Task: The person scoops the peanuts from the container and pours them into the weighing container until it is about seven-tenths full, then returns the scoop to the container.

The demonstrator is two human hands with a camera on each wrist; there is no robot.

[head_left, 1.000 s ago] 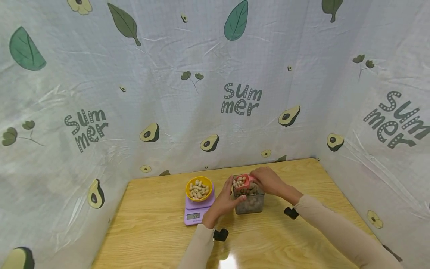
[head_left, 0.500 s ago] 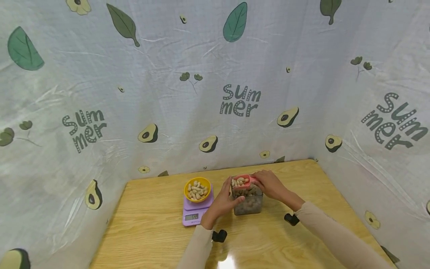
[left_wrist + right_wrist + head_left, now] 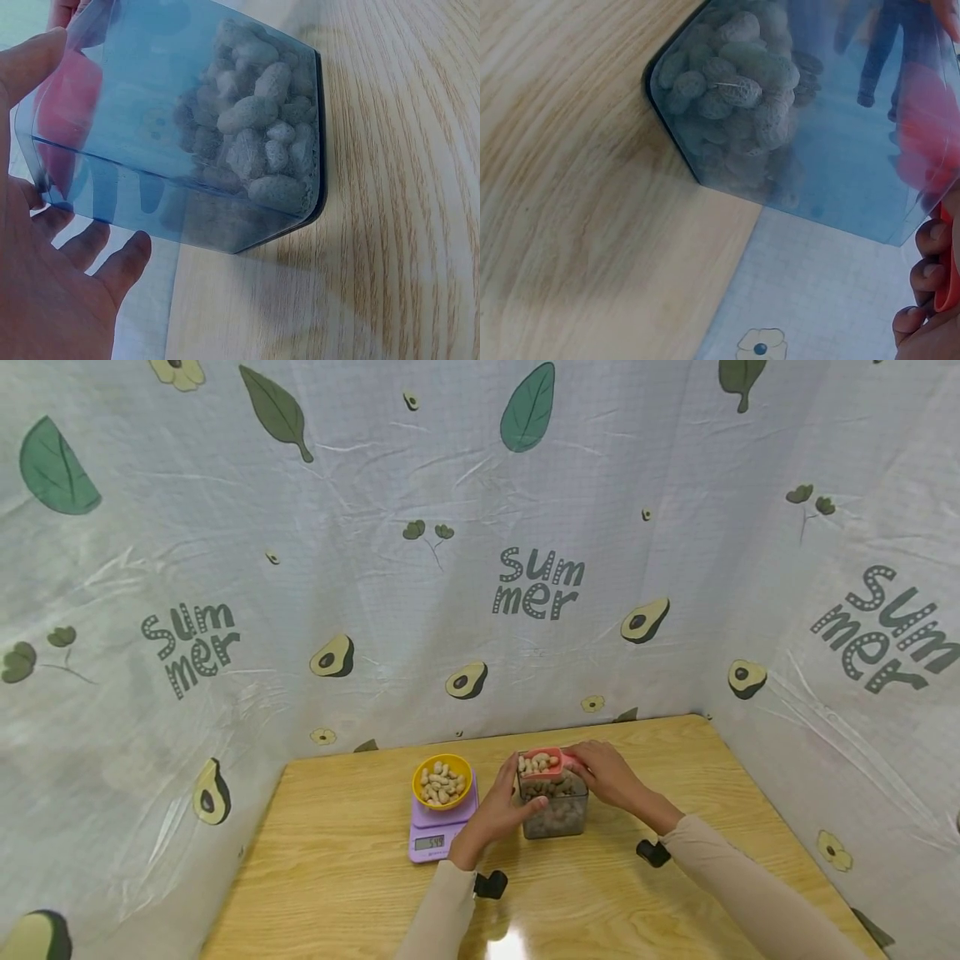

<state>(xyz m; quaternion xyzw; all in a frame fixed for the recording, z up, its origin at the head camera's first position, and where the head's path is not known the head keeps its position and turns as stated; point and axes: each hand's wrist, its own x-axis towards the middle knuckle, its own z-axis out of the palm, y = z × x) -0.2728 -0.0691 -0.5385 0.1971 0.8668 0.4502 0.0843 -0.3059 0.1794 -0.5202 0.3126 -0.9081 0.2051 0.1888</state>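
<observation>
A clear, grey-tinted plastic container [image 3: 555, 828] stands on the table, partly filled with unshelled peanuts [image 3: 251, 112]. My left hand [image 3: 498, 814] holds its left side, thumb at the front and fingers spread along the wall. At the container's mouth, my right hand [image 3: 606, 772] grips the handle of a red scoop [image 3: 556, 772] loaded with peanuts. Through the wall in the left wrist view, the scoop [image 3: 71, 97] shows near the top, above the heap. The right wrist view shows curled fingers around the red handle [image 3: 946, 292].
Left of the container, a yellow bowl [image 3: 442, 807] of peanuts sits on a purple kitchen scale [image 3: 422, 817] with a lit display reading about 549. The wooden table [image 3: 337, 852] meets a white printed sheet [image 3: 405, 710] at the back and sides.
The scoop has levelled and risen slightly at the container's mouth, its peanuts now more visible, and my right hand has shifted slightly right. The left hand stays on the container.
</observation>
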